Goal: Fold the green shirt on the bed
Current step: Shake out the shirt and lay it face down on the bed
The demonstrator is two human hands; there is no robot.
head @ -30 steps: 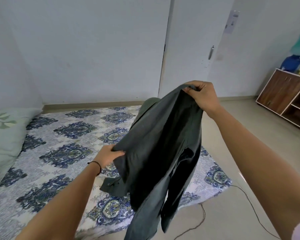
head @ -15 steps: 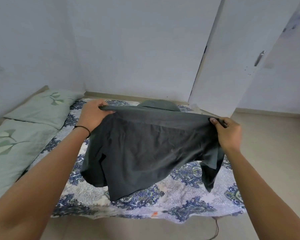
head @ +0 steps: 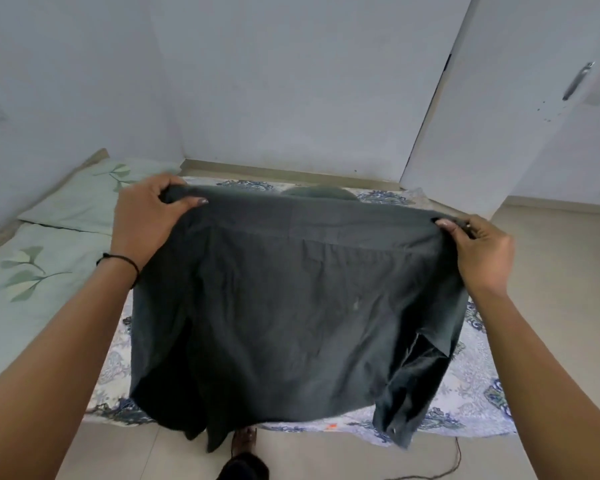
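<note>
Shirt now spread by both shoulders above the bed.

We note the left hand (head: 142, 220) and right hand (head: 478, 251) pinching the shirt (head: 291, 306), bunched a second ago and now open; it hangs over the bed (head: 471, 386), ready, we judge, for laying flat.

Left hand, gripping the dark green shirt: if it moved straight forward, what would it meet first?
Probably the pale green leaf-print pillow beyond the left hand, though depth is unclear; the dark green shirt goes with it.
</note>
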